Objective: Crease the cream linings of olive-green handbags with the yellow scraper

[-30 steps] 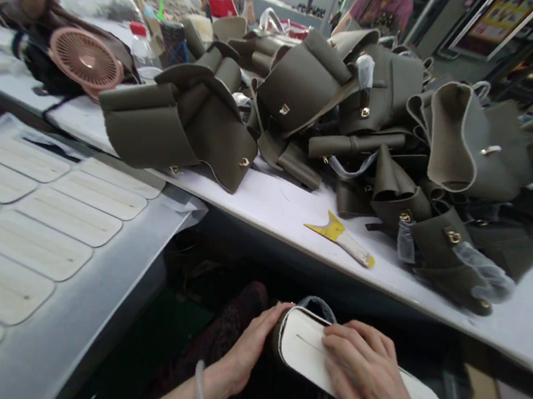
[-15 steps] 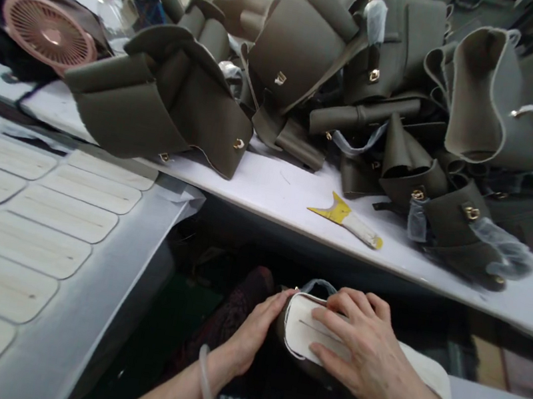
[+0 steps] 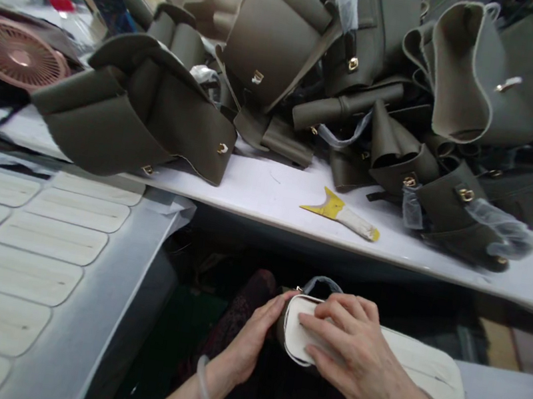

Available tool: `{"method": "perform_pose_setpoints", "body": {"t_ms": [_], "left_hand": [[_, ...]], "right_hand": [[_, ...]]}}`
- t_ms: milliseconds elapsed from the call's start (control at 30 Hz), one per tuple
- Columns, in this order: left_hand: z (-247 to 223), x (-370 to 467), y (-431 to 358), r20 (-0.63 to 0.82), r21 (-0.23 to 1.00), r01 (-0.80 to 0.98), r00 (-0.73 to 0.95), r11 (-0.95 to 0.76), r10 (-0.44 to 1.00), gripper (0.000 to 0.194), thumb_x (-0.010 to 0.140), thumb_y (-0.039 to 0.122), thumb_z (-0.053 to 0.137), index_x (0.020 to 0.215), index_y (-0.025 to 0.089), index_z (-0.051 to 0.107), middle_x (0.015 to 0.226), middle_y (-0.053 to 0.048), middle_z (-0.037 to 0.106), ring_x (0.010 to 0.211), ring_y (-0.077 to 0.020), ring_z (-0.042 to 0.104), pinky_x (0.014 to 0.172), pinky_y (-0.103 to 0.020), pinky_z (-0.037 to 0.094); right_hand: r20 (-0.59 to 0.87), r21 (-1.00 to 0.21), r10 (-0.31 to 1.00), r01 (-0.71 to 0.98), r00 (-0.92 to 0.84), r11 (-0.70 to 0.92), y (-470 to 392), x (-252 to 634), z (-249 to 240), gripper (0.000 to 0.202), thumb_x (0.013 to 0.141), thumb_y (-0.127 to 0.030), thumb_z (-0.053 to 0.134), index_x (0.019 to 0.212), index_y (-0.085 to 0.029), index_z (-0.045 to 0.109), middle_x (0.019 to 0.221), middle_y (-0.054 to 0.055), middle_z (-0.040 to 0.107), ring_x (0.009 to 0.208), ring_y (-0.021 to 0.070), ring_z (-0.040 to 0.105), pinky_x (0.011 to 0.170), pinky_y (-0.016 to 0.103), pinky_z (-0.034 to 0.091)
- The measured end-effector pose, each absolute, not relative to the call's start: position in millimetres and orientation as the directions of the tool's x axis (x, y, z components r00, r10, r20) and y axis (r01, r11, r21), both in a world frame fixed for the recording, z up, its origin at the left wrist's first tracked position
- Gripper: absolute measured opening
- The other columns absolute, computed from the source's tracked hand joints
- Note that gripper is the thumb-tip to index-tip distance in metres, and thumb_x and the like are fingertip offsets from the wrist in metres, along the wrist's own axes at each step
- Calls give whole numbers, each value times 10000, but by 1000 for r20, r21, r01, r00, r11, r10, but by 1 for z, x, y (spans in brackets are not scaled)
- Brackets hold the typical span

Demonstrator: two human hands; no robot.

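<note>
A dark olive bag (image 3: 280, 328) rests on my lap, mostly hidden. A white, round-ended panel (image 3: 423, 362) lies along its upward face, with its left end framed by the bag's edge. Flat against that left end are the straight fingers of my left hand (image 3: 249, 338); its thumb is hidden. My right hand (image 3: 357, 349) lies over the panel, fingers apart, fingertips pressing near the left end. Behind the panel a plastic-wrapped handle loop (image 3: 321, 284) sticks up.
Olive bags (image 3: 272, 38) are heaped on the white table (image 3: 258, 188) ahead. A yellow forked tool (image 3: 340, 212) lies near its front edge. Left, a grey board (image 3: 94, 294) carries rows of pale rounded panels (image 3: 22, 272). A pink fan (image 3: 19, 52) stands behind it.
My right fingertips have slid slightly left along the panel, towards its end. More of the panel shows right of my hand. My left hand stays at the bag's end. The view has shifted a little.
</note>
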State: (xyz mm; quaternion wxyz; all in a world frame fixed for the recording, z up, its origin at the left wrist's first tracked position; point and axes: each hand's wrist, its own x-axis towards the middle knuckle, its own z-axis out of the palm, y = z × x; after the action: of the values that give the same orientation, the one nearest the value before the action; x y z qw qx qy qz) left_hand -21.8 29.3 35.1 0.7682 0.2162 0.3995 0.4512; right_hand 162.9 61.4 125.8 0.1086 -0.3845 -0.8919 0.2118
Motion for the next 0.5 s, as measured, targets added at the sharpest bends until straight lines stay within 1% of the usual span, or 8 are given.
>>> {"method": "perform_pose_setpoints", "body": {"t_ms": [133,233,367,500], "left_hand": [[35,-22,29,-430,696,-515,260,500,865,429,948,495,521,1225,212,686,1369,-69,616,1330,-277,487,1170,-422,283],[37,-23,29,-408,740,-481,236,471,882,412,947,480,526,1214,214,694,1359,-71,624,1302,-284,514,1147,-423,319],[37,-23,28,-373,777,-462,210,428,904,393,967,437,496,1222,205,686,1344,-72,633,1273,-287,536,1108,-415,369],[35,-23,28,-344,787,-469,204,400,917,389,972,402,485,1236,187,674,1330,-81,641,1254,-294,545,1088,-412,387]], "right_hand": [[-37,-411,691,641,-722,648,68,158,134,223,908,-169,588,1091,-292,627,987,7,647,1032,247,503,894,451,261],[-65,-411,678,639,-732,650,71,155,135,169,912,-193,603,1056,-276,628,973,8,633,1017,244,498,887,449,265],[-75,-418,678,640,-731,644,71,156,132,178,915,-188,593,1067,-277,624,979,5,626,1004,237,492,880,444,270],[-62,-388,675,640,-736,663,71,156,130,178,894,-179,613,1047,-270,628,990,10,629,1024,248,496,888,450,274]]}}
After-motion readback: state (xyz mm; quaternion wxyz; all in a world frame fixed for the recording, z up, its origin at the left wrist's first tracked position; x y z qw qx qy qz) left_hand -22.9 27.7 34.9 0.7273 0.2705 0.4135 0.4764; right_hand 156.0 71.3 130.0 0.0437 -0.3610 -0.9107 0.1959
